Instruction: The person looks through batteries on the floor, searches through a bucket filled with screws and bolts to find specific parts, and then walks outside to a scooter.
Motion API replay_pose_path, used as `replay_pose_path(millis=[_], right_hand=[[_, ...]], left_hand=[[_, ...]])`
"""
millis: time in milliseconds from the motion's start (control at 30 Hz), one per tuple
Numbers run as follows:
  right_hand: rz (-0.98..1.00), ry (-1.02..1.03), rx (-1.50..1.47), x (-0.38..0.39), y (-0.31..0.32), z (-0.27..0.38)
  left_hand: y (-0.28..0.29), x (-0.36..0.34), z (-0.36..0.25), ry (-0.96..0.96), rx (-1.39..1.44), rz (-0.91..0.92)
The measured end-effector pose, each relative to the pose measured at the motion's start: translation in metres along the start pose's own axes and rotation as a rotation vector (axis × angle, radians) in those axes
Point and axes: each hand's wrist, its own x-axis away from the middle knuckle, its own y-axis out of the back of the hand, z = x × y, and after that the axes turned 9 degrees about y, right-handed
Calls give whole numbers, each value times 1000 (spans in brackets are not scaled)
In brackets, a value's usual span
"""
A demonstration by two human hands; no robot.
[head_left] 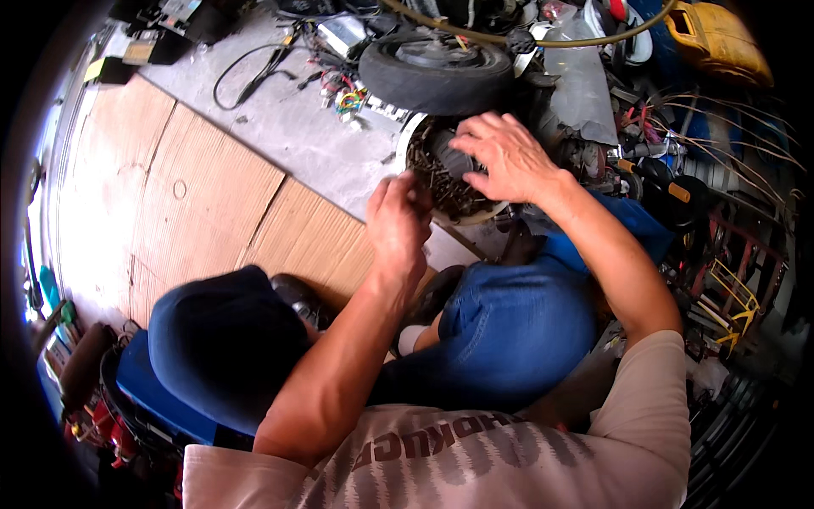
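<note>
Fasteners (451, 197) lie loose in the white-rimmed bucket (409, 138), likely to stay corralled within reach. Right hand (511, 159) spread wide over its right edge, by a grey block (454, 159), contact unclear. Left hand (398, 214) bunched at left edge; can't tell if holding anything.

Bright Left, Crowded Right

Pale grey floor (280, 131) shows toward the back — smooth, with cables (222, 85) strewn over it. Flat brown cardboard (199, 191), crossed by dark lines, covers the left side. Strong light bleaches its outer edge (the right side sits much dimmer). There, mixed parts (593, 159) crowd together — a yellow container (739, 42) at the back, a thin yellow frame (736, 304) nearer.
</note>
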Motion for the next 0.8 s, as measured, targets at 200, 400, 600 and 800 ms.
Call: replay_pose_path(millis=[200, 400, 600, 800], right_hand=[[-47, -10, 93, 5, -13, 4], [-375, -83, 71, 10, -17, -8], [-373, -128, 216, 34, -6, -17], [-227, -203, 244, 38, -12, -21]], left_hand=[[17, -8, 19, -38, -87, -56], [23, -25, 31, -58, -150, -48], [25, -27, 34, -90, -158, -11], [17, -34, 40, -114, -176, -50]])
